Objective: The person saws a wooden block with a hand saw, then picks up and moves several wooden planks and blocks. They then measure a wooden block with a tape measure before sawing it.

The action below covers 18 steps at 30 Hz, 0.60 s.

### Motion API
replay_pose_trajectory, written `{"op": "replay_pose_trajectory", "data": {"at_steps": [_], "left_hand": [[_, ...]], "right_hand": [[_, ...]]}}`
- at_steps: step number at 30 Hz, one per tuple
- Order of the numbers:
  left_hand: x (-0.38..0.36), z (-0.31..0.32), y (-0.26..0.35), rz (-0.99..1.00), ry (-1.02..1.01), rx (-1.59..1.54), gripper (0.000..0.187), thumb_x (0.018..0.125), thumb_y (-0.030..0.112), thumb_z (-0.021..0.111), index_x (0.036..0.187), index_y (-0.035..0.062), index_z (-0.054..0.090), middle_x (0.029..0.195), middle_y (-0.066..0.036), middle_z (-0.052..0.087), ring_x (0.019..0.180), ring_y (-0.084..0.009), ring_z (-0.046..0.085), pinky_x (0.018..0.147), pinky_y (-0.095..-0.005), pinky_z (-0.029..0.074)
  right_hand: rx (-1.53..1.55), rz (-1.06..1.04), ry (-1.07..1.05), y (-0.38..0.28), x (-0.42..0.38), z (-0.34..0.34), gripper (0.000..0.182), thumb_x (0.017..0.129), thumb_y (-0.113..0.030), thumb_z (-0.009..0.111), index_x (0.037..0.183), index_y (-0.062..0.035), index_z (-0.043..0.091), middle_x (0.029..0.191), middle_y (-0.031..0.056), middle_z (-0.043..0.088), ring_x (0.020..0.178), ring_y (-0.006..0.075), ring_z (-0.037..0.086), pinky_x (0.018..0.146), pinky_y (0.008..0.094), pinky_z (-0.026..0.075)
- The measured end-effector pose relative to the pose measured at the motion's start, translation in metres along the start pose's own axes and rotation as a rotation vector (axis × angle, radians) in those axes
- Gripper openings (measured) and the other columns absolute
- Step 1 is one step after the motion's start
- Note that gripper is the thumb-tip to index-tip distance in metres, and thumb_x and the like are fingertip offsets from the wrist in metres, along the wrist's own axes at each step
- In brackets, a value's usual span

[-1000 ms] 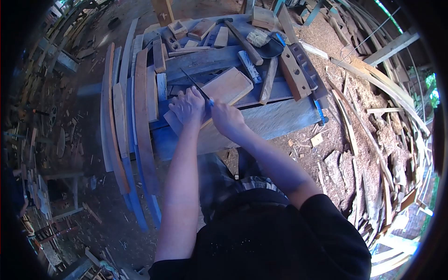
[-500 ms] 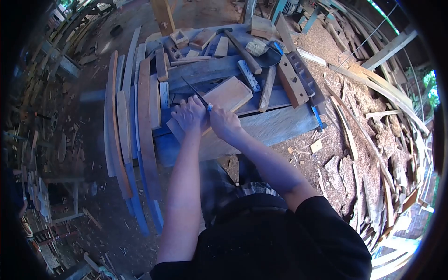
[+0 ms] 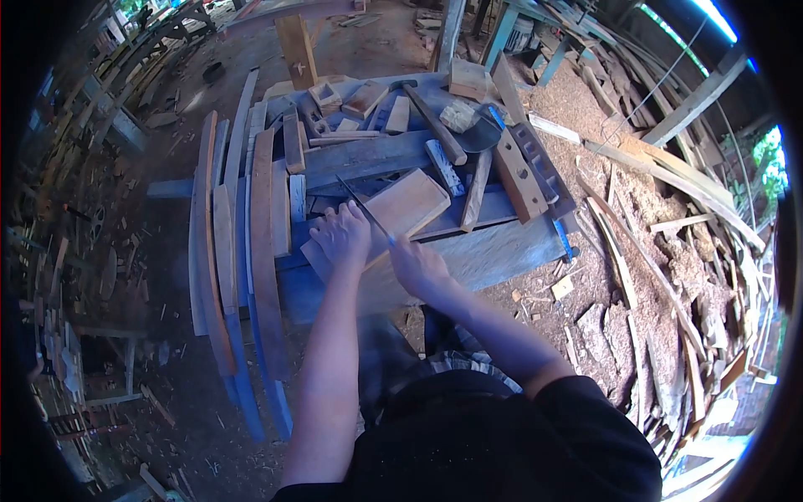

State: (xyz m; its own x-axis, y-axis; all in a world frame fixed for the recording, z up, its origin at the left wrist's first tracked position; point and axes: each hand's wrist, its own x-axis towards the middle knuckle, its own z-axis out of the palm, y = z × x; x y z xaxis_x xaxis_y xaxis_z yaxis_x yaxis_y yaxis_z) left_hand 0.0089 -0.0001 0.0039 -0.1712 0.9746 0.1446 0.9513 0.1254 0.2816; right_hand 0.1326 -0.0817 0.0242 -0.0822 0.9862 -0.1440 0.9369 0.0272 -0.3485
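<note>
A pale rectangular wooden board [image 3: 410,201] lies at a slant on the workbench. My left hand [image 3: 345,238] presses down on its left part, the fingers bent over the far edge. My right hand [image 3: 418,266] is closed around the handle of a narrow dark-bladed hand tool [image 3: 363,202], at the board's near edge. The blade runs across the board, away from me and to the left, right beside my left fingers. My right fingers hide most of the handle.
Long planks [image 3: 261,243] stand along the bench's left side. A hammer [image 3: 435,125], a wooden block with holes [image 3: 520,180], a dark round pan-like piece [image 3: 481,134] and offcuts lie on the bench. Wood shavings [image 3: 569,105] and scrap strips cover the ground at right.
My right hand has drawn back toward me and to the right with the tool, showing more of its blade. My left hand stays on the board. The view has tilted slightly up.
</note>
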Motion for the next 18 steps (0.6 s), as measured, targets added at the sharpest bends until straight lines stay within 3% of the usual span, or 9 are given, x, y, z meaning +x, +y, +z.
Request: {"op": "replay_pose_trajectory", "data": {"at_steps": [3,8,12,15,18], "left_hand": [[-0.001,0.006,0.0,0.006,0.105,-0.002,0.043,0.099,0.034,0.037,0.095,0.0086,0.071,0.105,-0.016,0.067,0.101,-0.0343,0.062,0.091,-0.0513,0.04],[0.0,-0.002,0.002,0.012,0.037,0.021,0.043,0.099,0.033,0.036,0.098,0.0087,0.071,0.106,-0.016,0.067,0.103,-0.034,0.061,0.092,-0.0508,0.04],[0.0,0.007,-0.001,0.0,0.083,0.031,0.043,0.099,0.033,0.036,0.096,0.0082,0.071,0.105,-0.016,0.066,0.102,-0.0341,0.061,0.091,-0.0505,0.04],[-0.001,0.004,0.0,0.016,0.074,0.02,0.043,0.099,0.033,0.036,0.096,0.0077,0.071,0.106,-0.016,0.066,0.103,-0.0344,0.061,0.092,-0.0505,0.04],[-0.001,-0.008,0.004,-0.023,-0.073,-0.003,0.047,0.1,0.035,0.033,0.105,0.0057,0.069,0.112,-0.016,0.064,0.109,-0.0361,0.058,0.097,-0.0531,0.037]], "right_hand": [[0.013,0.113,-0.076,-0.005,-0.014,-0.009,0.01,0.093,-0.011,0.052,0.098,-0.0021,0.054,0.084,0.0201,0.07,0.078,0.0327,0.072,0.07,0.0418,0.058],[0.012,0.043,0.027,-0.014,0.03,0.005,0.011,0.093,-0.011,0.051,0.098,-0.001,0.053,0.084,0.0204,0.07,0.079,0.0331,0.072,0.069,0.0416,0.059],[0.026,-0.004,-0.011,-0.006,-0.007,-0.01,0.011,0.093,-0.011,0.052,0.097,-0.0005,0.054,0.086,0.02,0.07,0.081,0.0332,0.072,0.07,0.0406,0.059],[0.002,0.133,-0.127,-0.009,-0.015,-0.014,0.012,0.092,-0.01,0.053,0.098,0.0,0.055,0.088,0.0199,0.07,0.084,0.0329,0.072,0.07,0.0398,0.059],[-0.002,0.0,-0.036,-0.013,0.023,-0.004,0.014,0.092,-0.011,0.054,0.101,-0.0005,0.054,0.089,0.02,0.07,0.084,0.0332,0.071,0.07,0.0409,0.058]]}}
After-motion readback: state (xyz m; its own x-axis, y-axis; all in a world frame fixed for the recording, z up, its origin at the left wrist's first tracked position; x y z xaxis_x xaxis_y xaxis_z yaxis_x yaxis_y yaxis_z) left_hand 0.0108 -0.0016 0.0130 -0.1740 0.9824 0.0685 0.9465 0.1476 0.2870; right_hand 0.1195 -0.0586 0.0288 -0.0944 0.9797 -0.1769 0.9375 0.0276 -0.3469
